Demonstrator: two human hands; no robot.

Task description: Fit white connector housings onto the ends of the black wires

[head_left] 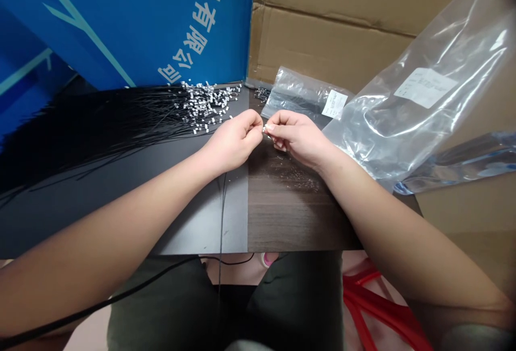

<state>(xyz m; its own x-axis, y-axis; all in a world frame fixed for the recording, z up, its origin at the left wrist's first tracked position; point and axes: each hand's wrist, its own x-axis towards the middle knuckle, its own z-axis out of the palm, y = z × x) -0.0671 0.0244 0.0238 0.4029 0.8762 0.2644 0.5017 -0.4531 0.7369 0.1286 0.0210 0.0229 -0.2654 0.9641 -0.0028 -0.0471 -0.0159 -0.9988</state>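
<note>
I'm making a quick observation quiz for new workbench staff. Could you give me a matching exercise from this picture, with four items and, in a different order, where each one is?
Items:
1. Thin black cables
2. Small white pieces
3. Large clear plastic bag
4. Brown cardboard

Places:
A. Upright behind the table, right of the blue panel
B. Fanned across the table's left side
C. At the right, bearing a white label
D. Clustered near the table's far edge, at the cable ends

Pairs: 1-B, 2-D, 3-C, 4-A
</note>
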